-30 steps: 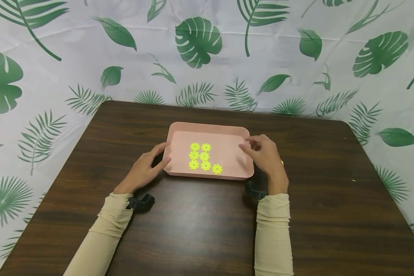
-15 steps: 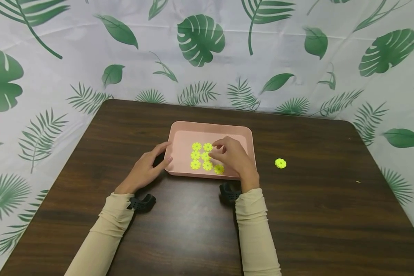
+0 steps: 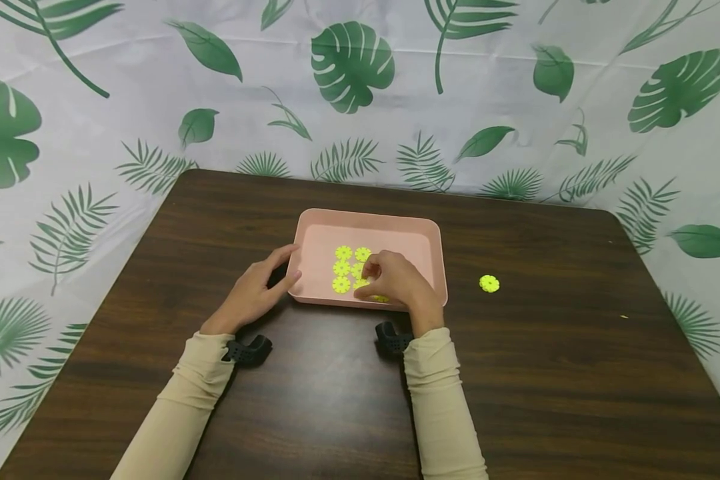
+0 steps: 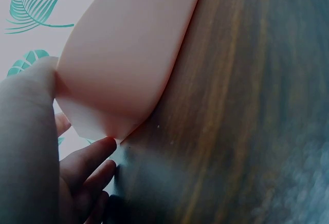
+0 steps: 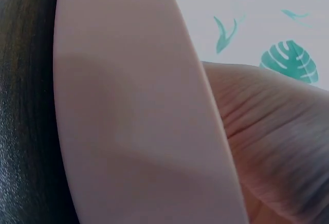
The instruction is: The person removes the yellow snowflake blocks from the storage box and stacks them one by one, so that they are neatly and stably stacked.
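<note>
A shallow pink tray (image 3: 312, 267) lies on the dark wooden table. Inside it are several yellow notched discs (image 3: 341, 268), set close together in rows. My left hand (image 3: 249, 291) holds the tray's left end, with the thumb over the rim; in the left wrist view its fingertips meet the tray's outer wall (image 4: 128, 54). My right hand (image 3: 399, 279) reaches over the front rim into the tray, index finger and thumb bent down at the discs. It partly hides the nearest ones, and I cannot tell whether it pinches one. The right wrist view shows mostly the tray's outer wall (image 5: 133, 100).
One more yellow notched disc (image 3: 489, 283) lies on the table right of the tray. A tiny pale scrap (image 3: 624, 317) lies farther right. A leaf-patterned cloth (image 3: 246, 80) hangs behind the table (image 3: 336, 380). Black bands (image 3: 249, 351) sit at both wrists.
My right hand has moved left from the tray's right rim to the discs, then lower and nearer the front rim. The disc on the table is uncovered. My left hand has stayed put.
</note>
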A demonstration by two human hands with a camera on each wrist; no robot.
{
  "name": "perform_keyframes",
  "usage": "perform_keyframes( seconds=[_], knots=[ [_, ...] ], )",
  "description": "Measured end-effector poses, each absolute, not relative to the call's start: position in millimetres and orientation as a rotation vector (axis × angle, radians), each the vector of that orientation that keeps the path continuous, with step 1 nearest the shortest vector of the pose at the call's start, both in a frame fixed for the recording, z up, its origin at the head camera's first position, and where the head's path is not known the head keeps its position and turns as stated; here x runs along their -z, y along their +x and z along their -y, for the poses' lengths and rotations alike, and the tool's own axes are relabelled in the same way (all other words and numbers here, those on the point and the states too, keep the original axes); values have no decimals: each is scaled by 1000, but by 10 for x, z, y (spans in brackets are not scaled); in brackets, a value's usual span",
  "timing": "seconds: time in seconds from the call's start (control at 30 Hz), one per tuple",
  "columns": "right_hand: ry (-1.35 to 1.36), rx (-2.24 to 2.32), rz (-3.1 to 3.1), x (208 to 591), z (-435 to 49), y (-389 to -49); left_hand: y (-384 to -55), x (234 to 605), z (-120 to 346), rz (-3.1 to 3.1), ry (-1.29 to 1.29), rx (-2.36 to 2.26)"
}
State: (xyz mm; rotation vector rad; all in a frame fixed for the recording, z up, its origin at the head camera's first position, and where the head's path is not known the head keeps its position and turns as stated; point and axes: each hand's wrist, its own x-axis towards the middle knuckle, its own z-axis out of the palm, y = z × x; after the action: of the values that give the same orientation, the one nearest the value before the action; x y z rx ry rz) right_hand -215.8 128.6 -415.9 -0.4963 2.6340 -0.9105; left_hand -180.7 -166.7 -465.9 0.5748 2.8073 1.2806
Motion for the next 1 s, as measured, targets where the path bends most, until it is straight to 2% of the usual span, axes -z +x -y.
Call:
perform_keyframes(
  seconds=[0.57,1.0],
  knots=[
    [-392,860,-2697,4165,-1324,-2116,-1805,4683,1656,-2813,574,-1277],
    [-488,926,-2681,4207,-1289,-2140,-1813,4669,1659,-2807,575,-1277]
  ],
)
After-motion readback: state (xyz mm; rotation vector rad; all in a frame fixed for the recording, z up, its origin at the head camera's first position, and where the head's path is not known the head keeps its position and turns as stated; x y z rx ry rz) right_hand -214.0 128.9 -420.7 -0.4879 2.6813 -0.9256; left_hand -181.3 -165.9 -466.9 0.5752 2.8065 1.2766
